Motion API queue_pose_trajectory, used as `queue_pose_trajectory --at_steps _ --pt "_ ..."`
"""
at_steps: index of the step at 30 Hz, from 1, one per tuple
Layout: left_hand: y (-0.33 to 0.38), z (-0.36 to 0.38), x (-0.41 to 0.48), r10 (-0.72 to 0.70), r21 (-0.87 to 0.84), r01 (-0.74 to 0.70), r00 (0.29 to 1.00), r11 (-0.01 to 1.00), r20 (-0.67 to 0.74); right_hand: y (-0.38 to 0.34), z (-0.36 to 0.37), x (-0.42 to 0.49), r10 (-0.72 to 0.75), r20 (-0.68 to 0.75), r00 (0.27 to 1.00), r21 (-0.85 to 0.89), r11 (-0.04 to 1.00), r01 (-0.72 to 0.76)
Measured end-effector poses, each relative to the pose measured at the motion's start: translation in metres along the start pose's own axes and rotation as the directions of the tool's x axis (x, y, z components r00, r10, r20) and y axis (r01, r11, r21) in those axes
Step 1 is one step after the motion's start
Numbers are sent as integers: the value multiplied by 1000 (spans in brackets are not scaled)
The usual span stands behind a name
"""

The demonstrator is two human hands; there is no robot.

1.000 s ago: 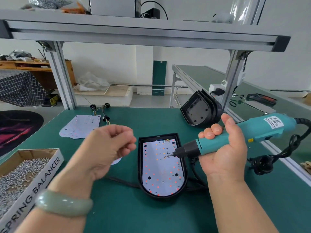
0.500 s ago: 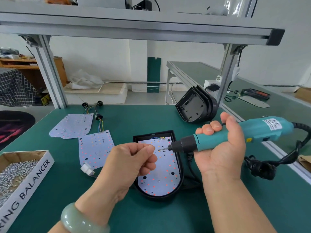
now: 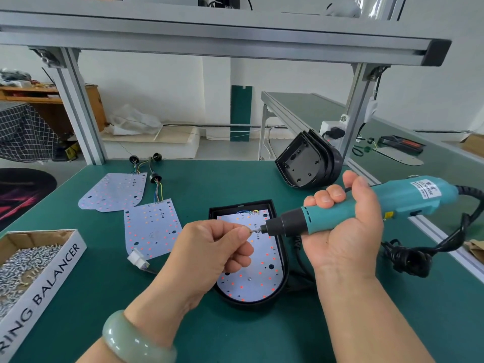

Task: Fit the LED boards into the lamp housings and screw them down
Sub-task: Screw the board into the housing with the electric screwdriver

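A black lamp housing lies on the green mat with a white LED board seated inside it. My right hand grips a teal electric screwdriver, held level above the housing with its bit pointing left. My left hand pinches a small screw between thumb and forefinger right at the bit's tip. Two loose LED boards with coloured wires lie to the left. A stack of empty housings leans at the back right.
A cardboard box of screws sits at the left front edge. The screwdriver's black cable coils on the mat to the right. Aluminium frame posts and a top rail stand behind the work area. A white connector lies by the nearer loose board.
My left hand came from the left over the housing and brought the screw up to the bit. The screwdriver stayed level in my right hand. The view tilted a little.
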State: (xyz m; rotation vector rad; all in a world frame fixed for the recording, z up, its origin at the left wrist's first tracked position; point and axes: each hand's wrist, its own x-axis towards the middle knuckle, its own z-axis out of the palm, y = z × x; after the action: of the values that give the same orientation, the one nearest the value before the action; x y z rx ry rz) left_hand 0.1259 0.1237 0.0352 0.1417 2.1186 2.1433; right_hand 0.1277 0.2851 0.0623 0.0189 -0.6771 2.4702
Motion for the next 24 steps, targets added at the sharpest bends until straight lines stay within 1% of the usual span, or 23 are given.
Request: queue_pose_trajectory --at_steps 6,10,15,20,24 --pt "0 -2 -1 102 76 -101 995 992 -13 4 2 -4 14 -2 1000 35 999 -14" --pt "-2 5 -4 157 42 -156 987 987 -27 1 4 -4 2 -34 999 57 998 0" --pt "-1 4 -3 149 -26 -149 989 988 -8 -1 3 -4 3 -56 998 65 998 0" --pt "-2 3 -2 198 10 -198 980 980 -8 0 4 -3 10 -46 999 68 998 -7" --pt "-3 1 -2 208 22 -208 978 978 -3 2 3 -4 10 -22 1000 66 998 -8"
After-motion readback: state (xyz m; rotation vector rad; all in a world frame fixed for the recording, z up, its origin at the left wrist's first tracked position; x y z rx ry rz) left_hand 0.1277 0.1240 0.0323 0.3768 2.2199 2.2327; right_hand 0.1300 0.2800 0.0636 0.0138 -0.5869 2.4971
